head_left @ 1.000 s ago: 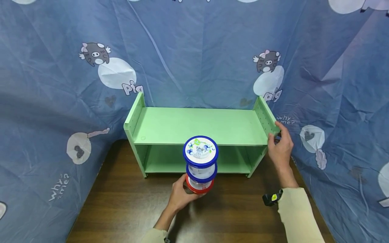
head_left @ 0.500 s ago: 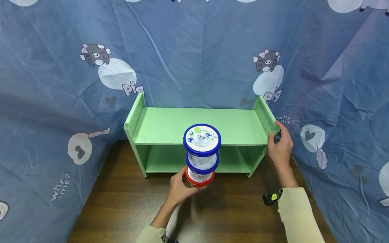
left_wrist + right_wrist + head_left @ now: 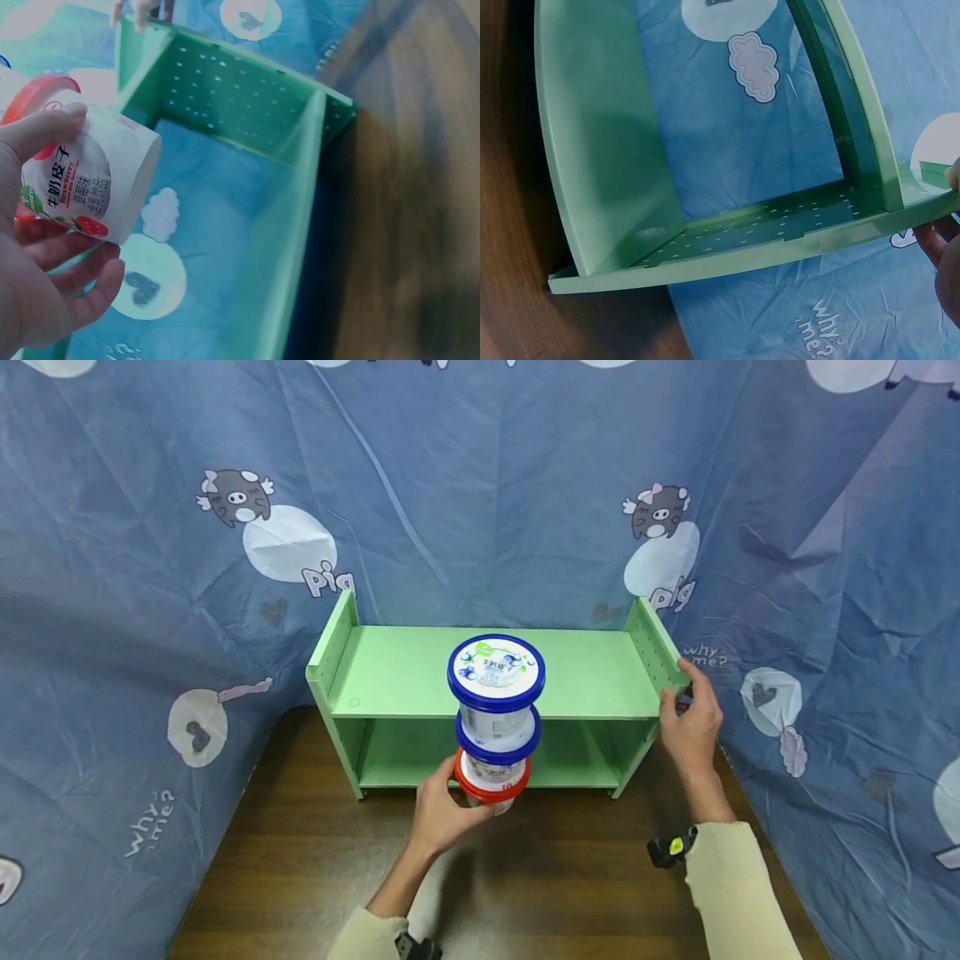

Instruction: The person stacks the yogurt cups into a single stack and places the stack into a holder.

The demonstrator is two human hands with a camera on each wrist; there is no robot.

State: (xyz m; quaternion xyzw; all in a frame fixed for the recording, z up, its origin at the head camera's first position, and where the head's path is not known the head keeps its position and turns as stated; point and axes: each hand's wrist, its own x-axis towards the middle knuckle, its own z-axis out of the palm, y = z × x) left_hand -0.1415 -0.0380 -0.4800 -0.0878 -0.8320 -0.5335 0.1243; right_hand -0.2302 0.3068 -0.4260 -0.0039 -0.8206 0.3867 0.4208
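Observation:
My left hand [image 3: 438, 817] grips the lowest of three stacked tubs, the one with a red lid [image 3: 492, 787]. Strawberries are printed on that white tub [image 3: 97, 184], seen tilted in the left wrist view. Two blue-lidded tubs, the middle one [image 3: 498, 729] and the top one [image 3: 496, 672], rest above it. The stack is held in front of a green two-tier shelf [image 3: 408, 670], hiding part of its front edge. At the shelf's right end, my right hand [image 3: 693, 722] holds the side panel [image 3: 780, 251] between thumb and fingers, partly cut off in the right wrist view.
The shelf stands on a brown wooden surface [image 3: 300, 860]. Behind and at both sides hangs a blue cloth [image 3: 480, 485] with pig prints. The shelf's raised left end panel [image 3: 332, 639] borders its top board.
My left hand has raised the stack of tubs, moving it up the head view and farther over the shelf's top board. The right hand stays on the side panel.

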